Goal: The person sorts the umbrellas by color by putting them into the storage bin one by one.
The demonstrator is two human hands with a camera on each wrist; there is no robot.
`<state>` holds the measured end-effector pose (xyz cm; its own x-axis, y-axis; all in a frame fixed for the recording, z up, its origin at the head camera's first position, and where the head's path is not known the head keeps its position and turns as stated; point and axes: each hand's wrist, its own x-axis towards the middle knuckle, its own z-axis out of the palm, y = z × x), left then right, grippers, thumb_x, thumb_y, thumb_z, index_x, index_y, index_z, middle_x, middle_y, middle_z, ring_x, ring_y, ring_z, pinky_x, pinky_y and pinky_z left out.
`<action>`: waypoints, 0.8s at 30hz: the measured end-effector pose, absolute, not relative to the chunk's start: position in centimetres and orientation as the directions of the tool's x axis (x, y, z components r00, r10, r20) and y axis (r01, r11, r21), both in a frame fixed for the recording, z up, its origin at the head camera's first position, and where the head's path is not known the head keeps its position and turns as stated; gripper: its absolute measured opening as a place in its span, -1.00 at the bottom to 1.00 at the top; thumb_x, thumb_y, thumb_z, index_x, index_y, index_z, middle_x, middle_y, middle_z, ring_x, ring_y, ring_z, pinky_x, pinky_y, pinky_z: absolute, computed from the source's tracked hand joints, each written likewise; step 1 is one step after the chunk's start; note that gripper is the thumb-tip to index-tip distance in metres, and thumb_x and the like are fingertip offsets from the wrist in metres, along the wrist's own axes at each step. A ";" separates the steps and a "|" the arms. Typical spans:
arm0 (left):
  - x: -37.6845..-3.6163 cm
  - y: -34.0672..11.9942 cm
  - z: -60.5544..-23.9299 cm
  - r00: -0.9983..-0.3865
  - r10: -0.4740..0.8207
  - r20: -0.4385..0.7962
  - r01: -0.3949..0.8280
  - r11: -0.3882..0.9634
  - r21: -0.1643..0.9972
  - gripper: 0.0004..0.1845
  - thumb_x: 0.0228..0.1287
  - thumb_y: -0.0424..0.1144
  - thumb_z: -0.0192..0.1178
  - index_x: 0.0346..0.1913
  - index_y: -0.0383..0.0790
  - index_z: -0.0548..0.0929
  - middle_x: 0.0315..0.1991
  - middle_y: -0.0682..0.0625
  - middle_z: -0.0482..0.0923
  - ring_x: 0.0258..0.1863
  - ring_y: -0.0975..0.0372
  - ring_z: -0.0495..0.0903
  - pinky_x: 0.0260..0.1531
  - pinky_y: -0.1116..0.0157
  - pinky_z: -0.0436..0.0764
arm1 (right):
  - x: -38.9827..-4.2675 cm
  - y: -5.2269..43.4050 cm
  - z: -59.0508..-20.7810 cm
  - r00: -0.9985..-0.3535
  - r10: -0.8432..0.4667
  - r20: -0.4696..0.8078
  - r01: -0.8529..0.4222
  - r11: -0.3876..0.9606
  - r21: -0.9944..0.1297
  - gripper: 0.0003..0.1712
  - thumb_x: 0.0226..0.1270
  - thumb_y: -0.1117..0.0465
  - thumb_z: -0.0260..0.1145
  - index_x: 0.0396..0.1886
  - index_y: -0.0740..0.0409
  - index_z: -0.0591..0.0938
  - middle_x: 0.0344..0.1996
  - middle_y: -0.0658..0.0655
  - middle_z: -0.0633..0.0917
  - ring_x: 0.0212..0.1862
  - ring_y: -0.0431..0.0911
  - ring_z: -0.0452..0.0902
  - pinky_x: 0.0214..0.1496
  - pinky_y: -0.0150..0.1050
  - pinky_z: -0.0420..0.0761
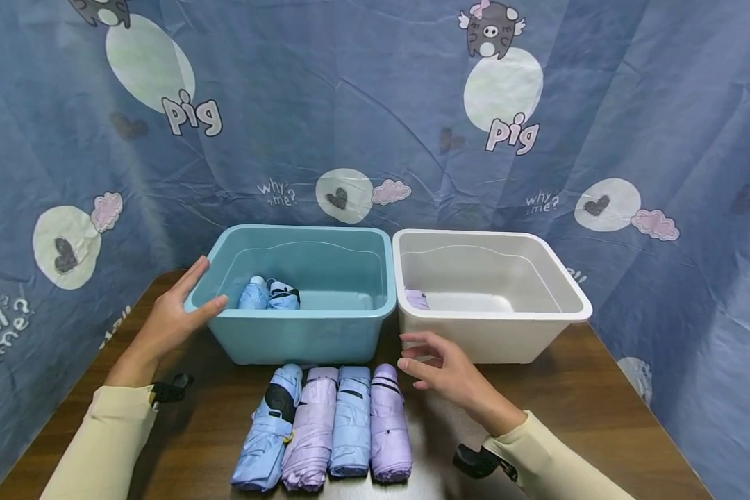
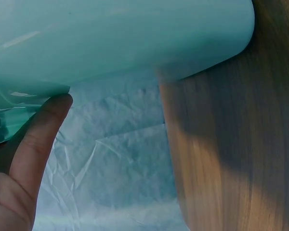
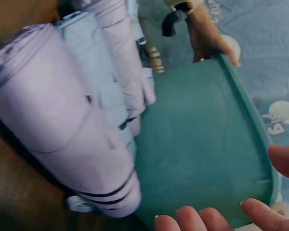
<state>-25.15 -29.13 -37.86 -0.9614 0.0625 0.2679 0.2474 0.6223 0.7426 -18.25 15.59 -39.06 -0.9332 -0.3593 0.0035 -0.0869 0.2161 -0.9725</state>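
My left hand (image 1: 173, 314) rests on the left corner of a teal bin (image 1: 300, 340), thumb over the rim and fingers straight along the outer side. My right hand (image 1: 444, 368) holds nothing; its fingers are loosely bent in front of the white bin (image 1: 462, 342). Close to it lies a folded purple umbrella (image 1: 389, 430), at the right end of a row. Left of that come a light blue umbrella (image 1: 351, 427), another purple umbrella (image 1: 312, 430) and a tilted blue umbrella (image 1: 265, 434) with a black patch.
Inside the teal bin lie two blue umbrellas, a left one (image 1: 254, 294) and a right one (image 1: 284, 296). A purple umbrella (image 1: 416, 298) shows partly inside the white bin. Both bins stand side by side on the wooden table (image 1: 575, 410), before a blue printed cloth (image 1: 375, 90).
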 end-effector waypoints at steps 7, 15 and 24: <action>-25.1 -29.0 -37.8 -0.968 0.051 0.248 0.223 0.631 0.743 -0.07 0.28 0.08 0.20 0.55 0.12 -0.13 0.56 0.03 -0.24 0.46 -0.24 -0.11 0.16 -0.42 0.04 | -17.9 15.7 -41.3 -0.938 -0.343 -0.040 -0.049 0.249 -0.967 -0.45 0.29 0.13 0.35 0.24 0.19 0.49 0.03 0.33 0.58 -0.05 0.02 0.59 -0.18 -0.08 0.67; -25.0 -28.8 -37.7 -0.968 0.040 0.246 0.216 0.629 0.747 -0.07 0.27 0.10 0.20 0.55 0.12 -0.13 0.56 0.01 -0.25 0.46 -0.24 -0.12 0.15 -0.42 0.04 | -17.4 15.4 -43.1 -0.935 -0.347 -0.066 -0.024 0.248 -0.968 -0.39 0.27 0.14 0.37 0.27 0.25 0.43 0.02 0.41 0.55 -0.15 0.03 0.63 -0.33 -0.07 0.67; -25.0 -28.9 -37.8 -0.968 0.049 0.247 0.221 0.633 0.742 -0.07 0.28 0.08 0.20 0.55 0.13 -0.14 0.55 0.02 -0.24 0.45 -0.24 -0.10 0.15 -0.42 0.06 | -17.0 14.9 -44.8 -0.931 -0.359 -0.069 -0.021 0.241 -0.970 -0.35 0.24 0.22 0.39 0.30 0.24 0.39 -0.03 0.34 0.52 -0.19 -0.03 0.58 -0.43 -0.03 0.67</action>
